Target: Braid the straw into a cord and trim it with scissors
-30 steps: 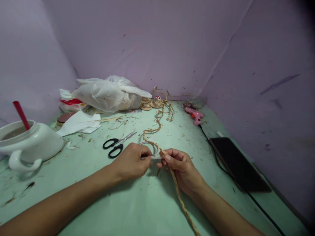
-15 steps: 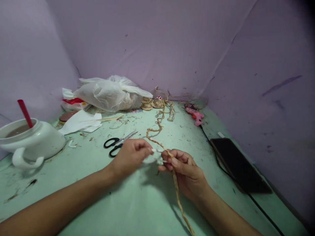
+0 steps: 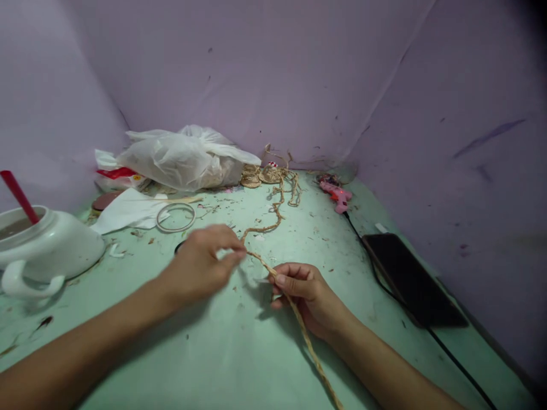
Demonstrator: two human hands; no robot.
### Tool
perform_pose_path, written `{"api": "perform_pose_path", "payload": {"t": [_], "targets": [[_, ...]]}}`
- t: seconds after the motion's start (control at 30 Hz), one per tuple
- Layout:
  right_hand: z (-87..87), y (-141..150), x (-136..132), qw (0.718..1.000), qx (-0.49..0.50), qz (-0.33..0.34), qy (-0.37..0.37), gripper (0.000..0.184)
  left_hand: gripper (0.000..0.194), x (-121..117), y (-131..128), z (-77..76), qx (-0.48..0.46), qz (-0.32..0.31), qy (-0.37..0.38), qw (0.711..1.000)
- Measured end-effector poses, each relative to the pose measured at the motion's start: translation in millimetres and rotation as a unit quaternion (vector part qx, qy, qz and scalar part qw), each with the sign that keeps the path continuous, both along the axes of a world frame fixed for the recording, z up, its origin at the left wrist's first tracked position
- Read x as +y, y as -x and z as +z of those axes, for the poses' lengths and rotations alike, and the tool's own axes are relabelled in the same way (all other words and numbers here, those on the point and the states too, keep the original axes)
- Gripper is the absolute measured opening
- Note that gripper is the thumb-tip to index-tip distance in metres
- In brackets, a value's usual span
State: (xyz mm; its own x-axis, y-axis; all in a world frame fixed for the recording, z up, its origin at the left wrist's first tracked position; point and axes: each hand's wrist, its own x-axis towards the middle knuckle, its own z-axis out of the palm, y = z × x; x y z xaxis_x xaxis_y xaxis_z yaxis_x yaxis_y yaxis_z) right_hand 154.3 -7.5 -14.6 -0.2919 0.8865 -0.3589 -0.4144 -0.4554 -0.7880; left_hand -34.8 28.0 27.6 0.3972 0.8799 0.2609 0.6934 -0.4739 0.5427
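Observation:
A thin braided straw-coloured cord [image 3: 308, 340] runs from the near edge up through both hands towards the back of the table. My right hand [image 3: 305, 293] is closed, pinching the cord between thumb and fingers. A small pale bit shows beside its fingertips, too unclear to name. To the left, my left hand [image 3: 209, 259] has thumb and fingertips closed at a bend in the cord, slightly blurred. A thin white ring [image 3: 176, 230], like a nearly used tape roll, stands beyond the left hand. That hand mostly hides the scissors, leaving part of a black handle [image 3: 178, 247] visible.
A white mug [image 3: 64, 245] with a red straw stands at left. Behind are white paper [image 3: 130, 210], a tied plastic bag [image 3: 183, 162] and woven straw pieces [image 3: 252, 177]. At right lie a pink glue gun [image 3: 337, 196], a phone [image 3: 412, 279] and a black cable [image 3: 384, 290].
My left hand has moved left from the white strip near the right hand to the cord. The white ring now shows on the table. The view has shifted slightly; the right hand keeps its pinch.

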Motion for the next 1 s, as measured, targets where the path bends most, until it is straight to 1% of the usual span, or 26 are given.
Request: {"api": "perform_pose_path", "payload": {"t": [0.03, 0.07, 0.13, 0.2, 0.27, 0.33, 0.4, 0.47, 0.57, 0.63, 0.73, 0.8, 0.9, 1.0], "targets": [[0.8, 1, -1, 1.000, -0.003, 0.001, -0.002, 0.015, 0.016, -10, -11, -3.8, -0.016, -0.040, 0.033, 0.999], [1.5, 1, -1, 1.000, -0.005, 0.002, -0.003, 0.015, 0.017, -18, -20, -7.0, -0.018, -0.061, 0.049, 0.997], [2.2, 1, -2, 1.000, -0.009, 0.005, -0.007, 0.015, 0.020, -29, -31, -12.0, -0.005, -0.073, 0.065, 0.995], [2.3, 1, -2, 1.000, -0.011, 0.009, -0.012, 0.016, 0.022, -33, -35, -14.4, 0.012, -0.056, 0.078, 0.995], [2.0, 1, -3, 1.000, -0.012, 0.004, -0.017, 0.016, 0.021, -32, -34, -13.4, 0.031, -0.026, 0.104, 0.994], [1.7, 1, -3, 1.000, -0.019, -0.010, -0.019, 0.017, 0.018, -30, -33, -8.6, 0.050, 0.007, 0.138, 0.989], [1.5, 2, -2, 0.999, -0.033, -0.039, -0.017, 0.019, 0.016, -31, -32, -1.8, 0.048, 0.031, 0.169, 0.984], [1.3, 3, -2, 0.996, -0.055, -0.064, -0.016, 0.020, 0.016, -32, -33, 3.9, 0.009, 0.043, 0.197, 0.979], [1.7, 7, -3, 0.993, -0.089, -0.069, -0.027, 0.019, 0.016, -33, -36, 5.3, -0.103, 0.052, 0.247, 0.962], [2.8, 10, -5, 0.990, -0.121, -0.062, -0.042, 0.018, 0.016, -31, -38, 1.5, -0.171, 0.059, 0.299, 0.937], [5.6, 12, -8, 0.980, -0.172, -0.063, -0.074, 0.016, 0.017, -29, -41, -6.3, -0.236, 0.079, 0.362, 0.898], [7.3, 13, -9, 0.974, -0.196, -0.064, -0.092, 0.014, 0.018, -28, -42, -10.4, -0.267, 0.097, 0.376, 0.882], [7.1, 12, -10, 0.964, -0.233, -0.062, -0.117, 0.012, 0.019, -28, -43, -14.2, -0.289, 0.117, 0.388, 0.867], [3.3, 11, -12, 0.947, -0.265, -0.060, -0.172, 0.012, 0.021, -28, -44, -15.8, -0.289, 0.144, 0.399, 0.858]]}}
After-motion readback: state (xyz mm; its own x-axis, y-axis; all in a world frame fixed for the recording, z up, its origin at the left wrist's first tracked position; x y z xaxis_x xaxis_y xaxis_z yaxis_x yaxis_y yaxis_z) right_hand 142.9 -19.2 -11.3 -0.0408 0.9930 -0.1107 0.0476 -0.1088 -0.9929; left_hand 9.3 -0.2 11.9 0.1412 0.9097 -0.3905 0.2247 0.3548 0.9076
